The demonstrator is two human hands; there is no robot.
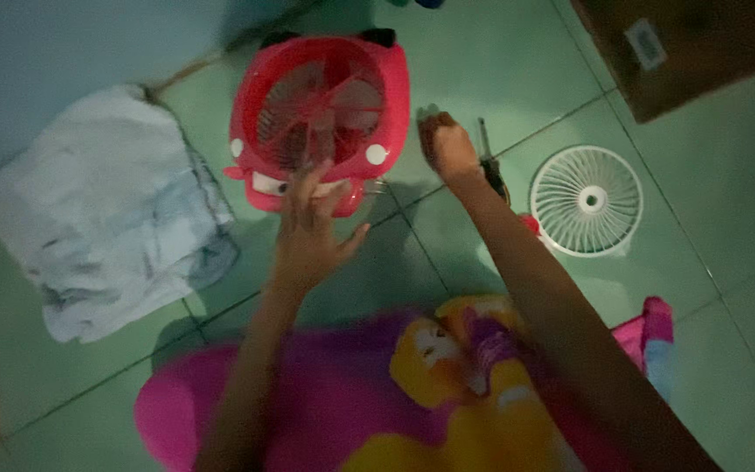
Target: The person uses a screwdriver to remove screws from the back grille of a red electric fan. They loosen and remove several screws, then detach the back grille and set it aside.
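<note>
On the green tiled floor (657, 288) the left hand (308, 232) rests with fingers spread on the near rim of the red fan (321, 118), steadying it, while the right hand (447, 149), apparently released, reaches toward the screwdriver (489, 166) beside the detached white grille (586, 200).

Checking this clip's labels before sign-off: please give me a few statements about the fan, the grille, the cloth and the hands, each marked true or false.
1. The left hand touches the red fan. True.
2. The white grille is mounted on the fan. False: it lies apart on the floor tiles.
3. The right hand rests on the crumpled cloth. False: the cloth lies left of the fan, untouched.
4. A dark screwdriver lies beside the right hand. True.
</note>
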